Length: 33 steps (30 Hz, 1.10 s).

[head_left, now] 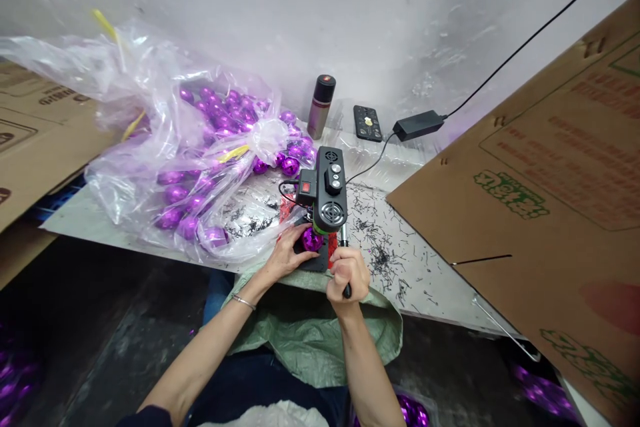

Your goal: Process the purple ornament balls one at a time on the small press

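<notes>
A shiny purple bauble (313, 239) sits under the head of a small black hand-lever press (331, 180). Fingers and thumb of my left hand (289, 253) curve around the bauble and hold it against the machine's base. My right hand (349, 275) is wrapped in a fist around the press's lever (345, 235), whose black grip end pokes out below the fingers. The press carries a box with a red switch (306, 187) on its left side. Where the bauble meets the press head is partly hidden.
Clear plastic bags of purple baubles (215, 113) spread over the table's left. Behind stand a tumbler (321, 107), a phone (367, 123) and a power adapter (419, 125). Small black bits (383, 257) litter the tabletop. A large cardboard box (540, 200) leans at right; a green sack (320, 340) hangs below.
</notes>
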Each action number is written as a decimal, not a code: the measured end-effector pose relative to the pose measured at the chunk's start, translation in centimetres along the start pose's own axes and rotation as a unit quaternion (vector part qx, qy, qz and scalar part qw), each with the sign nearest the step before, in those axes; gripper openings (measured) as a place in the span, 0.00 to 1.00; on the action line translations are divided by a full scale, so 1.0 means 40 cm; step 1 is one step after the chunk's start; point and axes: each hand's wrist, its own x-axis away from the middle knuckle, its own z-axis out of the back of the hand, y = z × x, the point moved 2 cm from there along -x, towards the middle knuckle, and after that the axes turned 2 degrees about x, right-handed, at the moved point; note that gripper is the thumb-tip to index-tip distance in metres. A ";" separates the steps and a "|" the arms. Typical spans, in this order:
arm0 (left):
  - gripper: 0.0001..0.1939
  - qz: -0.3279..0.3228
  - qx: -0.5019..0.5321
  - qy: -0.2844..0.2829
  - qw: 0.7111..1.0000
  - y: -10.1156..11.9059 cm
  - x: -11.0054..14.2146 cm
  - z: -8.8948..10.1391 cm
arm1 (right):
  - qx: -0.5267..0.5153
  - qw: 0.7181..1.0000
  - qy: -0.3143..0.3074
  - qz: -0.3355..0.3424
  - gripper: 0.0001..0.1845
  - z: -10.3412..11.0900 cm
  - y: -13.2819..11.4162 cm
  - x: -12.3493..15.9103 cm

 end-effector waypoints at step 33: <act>0.34 -0.032 0.017 0.014 0.999 -0.014 -0.007 -0.007 | -0.012 0.999 0.029 0.025 0.15 -0.025 0.050 0.059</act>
